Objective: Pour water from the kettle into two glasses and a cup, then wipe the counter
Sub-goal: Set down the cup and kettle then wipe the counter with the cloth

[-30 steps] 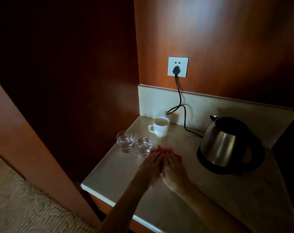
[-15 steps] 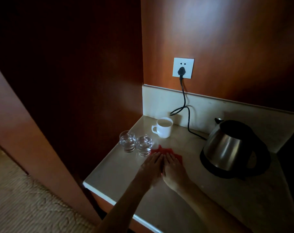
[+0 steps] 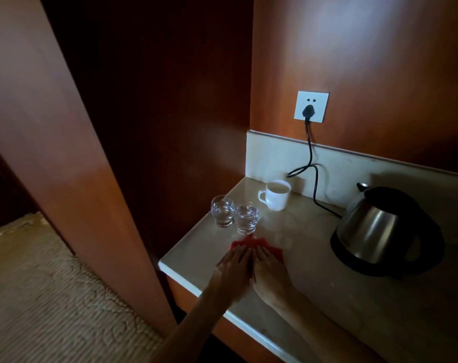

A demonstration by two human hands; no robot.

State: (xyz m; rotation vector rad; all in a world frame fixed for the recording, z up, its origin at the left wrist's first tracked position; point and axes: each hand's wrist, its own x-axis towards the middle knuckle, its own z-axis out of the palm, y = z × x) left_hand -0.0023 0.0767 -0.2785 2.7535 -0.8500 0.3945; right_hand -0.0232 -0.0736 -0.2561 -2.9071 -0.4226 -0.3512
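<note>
Wiping step under way, the pouring apparently done.
Left hand point(image 3: 234, 268) and right hand point(image 3: 268, 268) are pressing flat, fingers straight, on a red cloth point(image 3: 251, 243) on the tabletop point(image 3: 327, 297), beside filled glasses point(image 3: 234, 213), cup point(image 3: 276, 195) and kettle point(image 3: 380, 229); next, sweeping clear of the glasses.

A red cloth point(image 3: 256, 246) lies on the cream marble counter point(image 3: 327, 292). The kettle point(image 3: 377, 231) is brushed steel with a black base and handle; the mug point(image 3: 276, 195) and wall socket point(image 3: 311, 106) are white. The carpet point(image 3: 52, 297) at 8 o'clock is beige with a looping pattern.
</note>
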